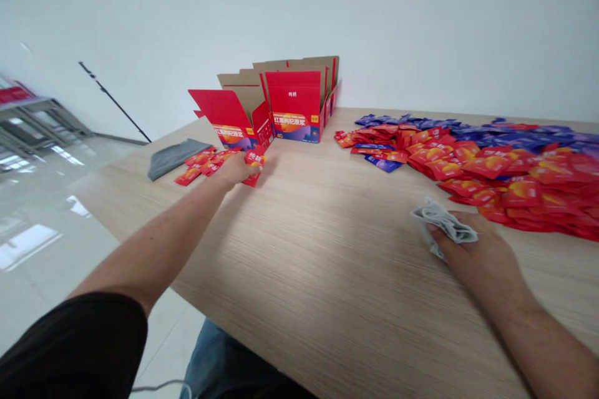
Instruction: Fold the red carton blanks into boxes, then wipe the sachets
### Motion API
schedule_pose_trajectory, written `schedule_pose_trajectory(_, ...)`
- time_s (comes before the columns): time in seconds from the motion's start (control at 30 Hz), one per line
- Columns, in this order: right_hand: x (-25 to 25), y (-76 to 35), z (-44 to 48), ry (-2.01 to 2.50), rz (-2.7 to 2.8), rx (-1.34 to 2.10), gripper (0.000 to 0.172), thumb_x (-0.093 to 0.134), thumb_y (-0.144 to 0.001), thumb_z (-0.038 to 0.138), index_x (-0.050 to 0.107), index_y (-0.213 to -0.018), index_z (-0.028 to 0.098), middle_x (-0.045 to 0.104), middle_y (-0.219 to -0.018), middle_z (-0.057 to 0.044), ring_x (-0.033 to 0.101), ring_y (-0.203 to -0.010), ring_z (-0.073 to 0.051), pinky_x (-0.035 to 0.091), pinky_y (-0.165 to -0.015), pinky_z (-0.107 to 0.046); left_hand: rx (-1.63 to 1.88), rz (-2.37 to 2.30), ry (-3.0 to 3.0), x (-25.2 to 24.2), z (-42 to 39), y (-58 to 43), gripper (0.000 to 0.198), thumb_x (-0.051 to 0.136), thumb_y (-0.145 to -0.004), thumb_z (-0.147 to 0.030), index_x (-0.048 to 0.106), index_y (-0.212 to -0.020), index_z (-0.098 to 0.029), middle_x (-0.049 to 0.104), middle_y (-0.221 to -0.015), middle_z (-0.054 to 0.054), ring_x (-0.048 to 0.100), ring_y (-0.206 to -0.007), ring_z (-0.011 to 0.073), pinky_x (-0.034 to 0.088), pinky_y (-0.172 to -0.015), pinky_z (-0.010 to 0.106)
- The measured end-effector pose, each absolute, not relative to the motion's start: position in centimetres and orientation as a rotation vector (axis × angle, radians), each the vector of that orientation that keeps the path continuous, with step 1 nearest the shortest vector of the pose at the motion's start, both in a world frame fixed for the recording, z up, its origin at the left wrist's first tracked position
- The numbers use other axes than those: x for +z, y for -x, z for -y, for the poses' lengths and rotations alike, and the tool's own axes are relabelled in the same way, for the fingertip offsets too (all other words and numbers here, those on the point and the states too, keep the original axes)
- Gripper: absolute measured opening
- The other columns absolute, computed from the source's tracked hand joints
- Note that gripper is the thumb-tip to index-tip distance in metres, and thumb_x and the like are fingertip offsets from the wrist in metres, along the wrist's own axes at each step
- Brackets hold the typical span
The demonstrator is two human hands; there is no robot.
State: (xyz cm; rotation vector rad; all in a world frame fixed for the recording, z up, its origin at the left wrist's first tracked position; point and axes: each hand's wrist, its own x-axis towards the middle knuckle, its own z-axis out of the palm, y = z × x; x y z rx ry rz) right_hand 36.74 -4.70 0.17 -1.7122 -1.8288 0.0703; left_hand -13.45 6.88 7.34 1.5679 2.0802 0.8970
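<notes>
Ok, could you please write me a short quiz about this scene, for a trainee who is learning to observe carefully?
1. True or false: the right hand grips a crumpled grey cloth on the light wooden table.
2. What do the fingers of the left hand close on? A) a blue sachet B) small red sachets C) a black cable
3. Fill in: the big heap of red and blue sachets lies to the ____ of the open red cardboard boxes.
Key: 1 true; 2 B; 3 right.
</notes>
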Motion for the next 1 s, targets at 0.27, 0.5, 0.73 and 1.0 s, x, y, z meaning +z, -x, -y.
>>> schedule_pose_trajectory(0.27,0.5,-36.1,5.1,1.579,1.847,0.07,0.025,0.055,-0.091,0.047,0.067,-0.091,0.025,0.07,-0.089,-0.011,0.064,-0.091,-0.03,0.052,-0.082,-0.044,1.032,-2.245,-2.011,10.4,-9.2,14.4,0.048,0.071,-0.083,-0.033,0.06,-0.128,-0.018,0.067,-0.121,0.012,0.051,-0.131,0.0334,0.034,-0.118,0.049)
schedule_pose_trajectory(0.5,0.1,-36.3,4.8,1.598,2.007,0.132,0.018,0.059,-0.093,0.029,0.07,-0.105,0.019,0.07,-0.099,-0.011,0.062,-0.1,-0.026,0.049,-0.091,-0.038,0.71,-1.73,-2.312,4.6,-10.2,0.4,0.031,0.067,-0.085,-0.028,0.07,-0.114,-0.017,0.073,-0.102,0.008,0.068,-0.096,0.0238,0.052,-0.09,0.033)
schedule_pose_trajectory(0.73,0.5,-35.3,5.4,1.657,2.009,0.282,0.017,0.061,-0.095,0.019,0.069,-0.11,0.02,0.068,-0.105,-0.008,0.062,-0.102,-0.021,0.047,-0.093,-0.031,0.532,-1.521,-2.439,1.4,-13.5,-12.1,0.039,0.065,-0.087,-0.025,0.07,-0.124,-0.015,0.075,-0.108,0.01,0.069,-0.097,0.0232,0.052,-0.089,0.031)
schedule_pose_trajectory(1.0,0.7,-35.0,5.4,1.682,2.005,0.338,0.021,0.061,-0.092,0.015,0.069,-0.11,0.022,0.067,-0.109,-0.008,0.063,-0.103,-0.021,0.046,-0.09,-0.029,0.523,-1.711,-2.582,1.2,-18.4,-14.8,0.041,0.054,-0.094,-0.024,0.066,-0.132,-0.015,0.059,-0.138,0.02,0.052,-0.131,0.0332,0.043,-0.109,0.044)
